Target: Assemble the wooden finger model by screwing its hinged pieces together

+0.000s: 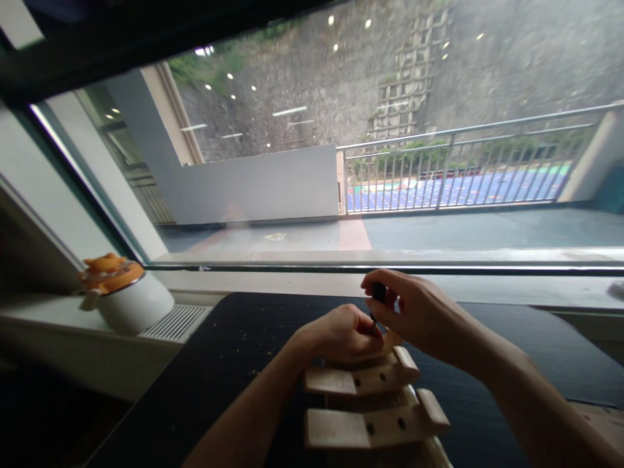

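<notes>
A pale wooden frame (pixel 385 426) lies on the dark table, built of angled crosspieces with dark round holes. My left hand (pixel 341 333) is closed around its far end, fingers curled and thumb bent; the part under the palm is hidden. Just above and to the right, my right hand (pixel 407 302) grips a small black-handled tool (pixel 378 292) between thumb and fingers. A thin dark piece, possibly the tool's shaft, shows beside the left thumb; where its tip ends cannot be made out.
Light crumbs or shavings are scattered on the black table (pixel 205 383), left of the frame. A white pot with an orange animal-shaped lid (pixel 139 302) stands on the windowsill (pixel 273 281). A large window rises beyond the table's far edge.
</notes>
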`<action>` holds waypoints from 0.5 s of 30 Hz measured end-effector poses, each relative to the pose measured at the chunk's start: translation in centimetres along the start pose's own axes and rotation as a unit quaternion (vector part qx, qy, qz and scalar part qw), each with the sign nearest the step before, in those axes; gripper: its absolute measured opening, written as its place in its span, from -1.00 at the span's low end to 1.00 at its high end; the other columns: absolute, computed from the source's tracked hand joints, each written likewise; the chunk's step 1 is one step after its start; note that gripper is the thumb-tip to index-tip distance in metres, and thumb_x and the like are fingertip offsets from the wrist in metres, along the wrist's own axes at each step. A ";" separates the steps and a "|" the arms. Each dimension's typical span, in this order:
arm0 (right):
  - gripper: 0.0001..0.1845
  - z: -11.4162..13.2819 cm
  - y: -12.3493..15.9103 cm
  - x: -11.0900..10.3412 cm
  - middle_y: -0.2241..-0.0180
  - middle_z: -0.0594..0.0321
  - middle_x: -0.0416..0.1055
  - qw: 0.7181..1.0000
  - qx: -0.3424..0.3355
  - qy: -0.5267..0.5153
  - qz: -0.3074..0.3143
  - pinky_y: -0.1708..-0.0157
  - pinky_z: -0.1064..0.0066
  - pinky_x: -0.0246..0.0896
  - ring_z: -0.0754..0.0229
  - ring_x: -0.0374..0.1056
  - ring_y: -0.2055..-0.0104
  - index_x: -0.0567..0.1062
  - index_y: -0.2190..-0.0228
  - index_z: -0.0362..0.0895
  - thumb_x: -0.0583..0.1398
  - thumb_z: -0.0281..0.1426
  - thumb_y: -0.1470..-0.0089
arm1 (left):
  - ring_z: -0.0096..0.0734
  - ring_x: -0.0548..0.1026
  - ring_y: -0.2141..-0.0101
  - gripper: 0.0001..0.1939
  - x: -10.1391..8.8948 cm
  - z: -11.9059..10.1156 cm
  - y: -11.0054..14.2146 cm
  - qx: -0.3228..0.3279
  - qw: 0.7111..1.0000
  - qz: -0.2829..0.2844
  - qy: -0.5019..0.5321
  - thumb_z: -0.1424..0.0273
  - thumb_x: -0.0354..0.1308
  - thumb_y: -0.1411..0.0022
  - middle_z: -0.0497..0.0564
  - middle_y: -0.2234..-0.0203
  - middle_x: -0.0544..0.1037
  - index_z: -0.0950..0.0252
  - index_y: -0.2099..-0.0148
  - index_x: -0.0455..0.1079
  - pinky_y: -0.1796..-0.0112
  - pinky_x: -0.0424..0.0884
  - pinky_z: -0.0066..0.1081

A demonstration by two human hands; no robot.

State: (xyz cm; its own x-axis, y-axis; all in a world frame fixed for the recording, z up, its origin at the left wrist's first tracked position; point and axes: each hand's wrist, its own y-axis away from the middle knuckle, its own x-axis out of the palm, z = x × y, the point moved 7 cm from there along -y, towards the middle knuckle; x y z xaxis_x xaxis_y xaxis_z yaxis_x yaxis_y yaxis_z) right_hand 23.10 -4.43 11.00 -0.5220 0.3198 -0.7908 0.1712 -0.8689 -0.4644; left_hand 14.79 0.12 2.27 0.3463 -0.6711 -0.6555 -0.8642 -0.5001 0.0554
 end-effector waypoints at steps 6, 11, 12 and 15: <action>-0.86 0.0 0.1 -0.1 0.52 0.36 0.45 1.000 -0.007 0.012 0.005 0.53 0.48 0.06 0.31 0.27 0.55 0.46 0.29 -0.04 0.13 -0.38 -0.08 | -0.59 0.15 0.57 -0.77 0.1 0.6 -0.1 -0.012 1.000 -0.004 0.001 0.31 0.06 -0.08 -0.15 0.64 0.24 0.36 0.50 0.36 0.56 0.10 -0.54; -0.86 -0.6 -0.2 -0.1 0.53 0.32 0.44 0.999 0.025 0.044 -0.002 0.56 0.46 0.04 0.28 0.26 0.55 0.44 0.40 -0.07 0.13 -0.29 -0.11 | -0.59 0.18 0.59 -0.75 0.2 0.6 -0.1 -0.003 1.000 -0.006 -0.011 0.30 0.04 -0.11 -0.15 0.65 0.25 0.37 0.49 0.38 0.58 0.08 -0.54; -0.86 -0.6 -0.2 -0.1 0.53 0.31 0.44 0.999 0.029 0.046 -0.002 0.56 0.46 0.05 0.27 0.27 0.54 0.45 0.39 -0.08 0.14 -0.29 -0.10 | -0.59 0.18 0.59 -0.75 0.2 0.5 -0.1 0.000 1.000 -0.008 -0.012 0.30 0.04 -0.11 -0.15 0.65 0.25 0.37 0.49 0.38 0.58 0.08 -0.54; -0.78 -0.2 0.0 -0.2 0.41 0.29 0.50 1.000 0.015 0.028 0.002 0.51 0.45 0.13 0.27 0.33 0.50 0.46 0.21 -0.06 0.17 -0.33 -0.05 | -0.59 0.17 0.57 -0.76 0.1 0.5 -0.1 -0.002 1.000 -0.009 -0.005 0.30 0.06 -0.10 -0.15 0.64 0.26 0.37 0.47 0.38 0.57 0.10 -0.55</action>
State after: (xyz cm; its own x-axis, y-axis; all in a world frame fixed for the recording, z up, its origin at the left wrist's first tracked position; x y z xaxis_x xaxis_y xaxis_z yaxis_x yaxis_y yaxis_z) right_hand 23.35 -4.41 11.14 -0.4741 0.3353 -0.8141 0.1487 -0.8809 -0.4494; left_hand 14.71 0.33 1.80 0.3582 -0.6562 -0.6642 -0.8566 -0.5140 0.0459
